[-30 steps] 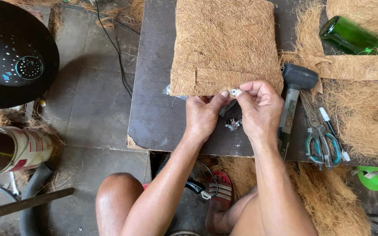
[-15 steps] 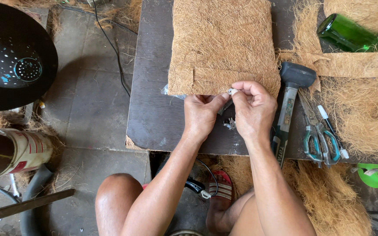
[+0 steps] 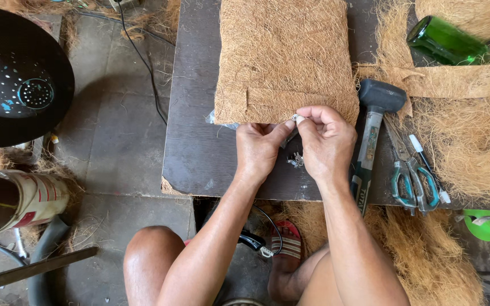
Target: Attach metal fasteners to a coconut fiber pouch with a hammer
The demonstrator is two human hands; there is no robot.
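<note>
Small metal piece (image 3: 297,118) pinched between both hands' fingertips, too small to identify. Left hand (image 3: 260,148) covers the coir mat's (image 3: 284,56) lower edge and part of the clear plastic (image 3: 216,119) beneath. Tiny metal bits (image 3: 296,160) on the board are unclear. Green bottle (image 3: 446,42) neck hidden under fibre. Black dish (image 3: 12,79) cut off by the left edge.

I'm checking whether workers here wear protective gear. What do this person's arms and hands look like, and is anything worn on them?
Both arms are bare, no sleeves showing. The left hand and right hand have no gloves, and no rings, watch or bands are visible on the fingers or wrists. Short nails show on the fingertips.
</note>
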